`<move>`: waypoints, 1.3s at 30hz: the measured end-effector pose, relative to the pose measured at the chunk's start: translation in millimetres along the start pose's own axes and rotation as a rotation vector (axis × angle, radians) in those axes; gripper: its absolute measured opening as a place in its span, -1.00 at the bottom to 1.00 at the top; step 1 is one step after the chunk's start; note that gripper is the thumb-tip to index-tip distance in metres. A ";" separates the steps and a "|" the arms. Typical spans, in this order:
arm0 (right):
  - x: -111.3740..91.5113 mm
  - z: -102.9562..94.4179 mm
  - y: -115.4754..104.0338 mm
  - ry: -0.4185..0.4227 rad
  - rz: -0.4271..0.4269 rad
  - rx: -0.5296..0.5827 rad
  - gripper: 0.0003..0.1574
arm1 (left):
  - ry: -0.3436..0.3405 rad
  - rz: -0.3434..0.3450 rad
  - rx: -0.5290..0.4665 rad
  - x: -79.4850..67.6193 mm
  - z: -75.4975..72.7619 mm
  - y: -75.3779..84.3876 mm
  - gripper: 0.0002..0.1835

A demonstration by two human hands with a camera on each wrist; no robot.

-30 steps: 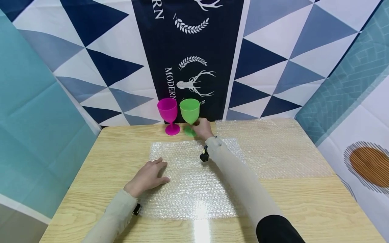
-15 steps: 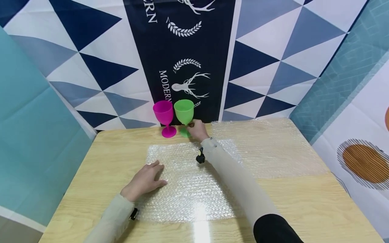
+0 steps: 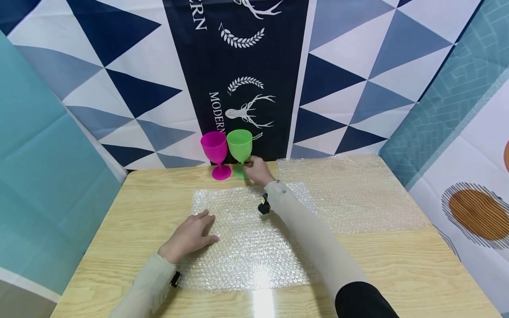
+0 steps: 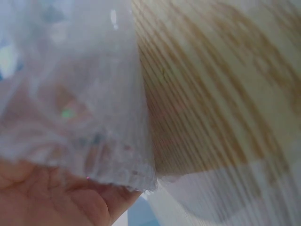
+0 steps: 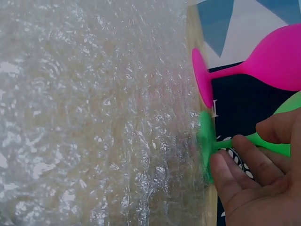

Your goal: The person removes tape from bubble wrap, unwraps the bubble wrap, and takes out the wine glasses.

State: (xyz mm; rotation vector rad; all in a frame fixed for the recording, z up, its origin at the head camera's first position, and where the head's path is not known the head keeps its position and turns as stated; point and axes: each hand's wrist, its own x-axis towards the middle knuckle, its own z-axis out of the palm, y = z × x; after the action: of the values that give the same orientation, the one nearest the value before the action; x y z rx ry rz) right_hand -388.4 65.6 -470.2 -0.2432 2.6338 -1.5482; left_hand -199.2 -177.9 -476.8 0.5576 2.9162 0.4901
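At the back edge of the table, my right hand (image 3: pixel 258 171) pinches the stem of a green goblet (image 3: pixel 240 145), which stands upright. Just left of it a magenta goblet (image 3: pixel 214 147) also stands upright, close beside the green one. The right wrist view shows thumb and fingers about the green stem (image 5: pixel 222 144), low near the foot. My left hand (image 3: pixel 188 236) rests with fingers spread on the left part of a sheet of bubble wrap (image 3: pixel 246 247) lying flat. In the left wrist view, part of that hand (image 4: pixel 51 197) is hidden behind the blurred wrap.
A second piece of bubble wrap (image 3: pixel 370 198) lies on the right back part of the wooden table (image 3: pixel 397 269). A patterned cloth wall (image 3: pixel 254 57) rises directly behind the goblets. Light glares off the table's front.
The green goblet, held by my right hand, has shifted slightly left toward the magenta one. My left hand has stayed on the bubble wrap. The head view has moved a little.
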 end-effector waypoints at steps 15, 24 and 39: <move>-28.7 -21.6 -1.2 -0.014 -0.005 -0.014 -0.49 | -0.011 0.033 -0.001 4.2 -0.6 1.1 -0.25; -76.2 -35.3 -0.3 -0.149 -0.154 -0.163 -0.48 | -0.011 0.007 -0.002 1.8 -1.3 -0.1 -0.25; -152.8 -68.3 10.0 -0.228 -0.388 -0.434 -0.49 | 0.000 0.014 -0.014 0.8 0.7 0.9 -0.27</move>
State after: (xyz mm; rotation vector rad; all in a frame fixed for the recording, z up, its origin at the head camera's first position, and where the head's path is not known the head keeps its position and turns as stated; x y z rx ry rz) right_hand -248.9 155.9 -447.8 -0.9435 2.8096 -0.9159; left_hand -199.6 -176.6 -477.2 0.5764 2.9087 0.5122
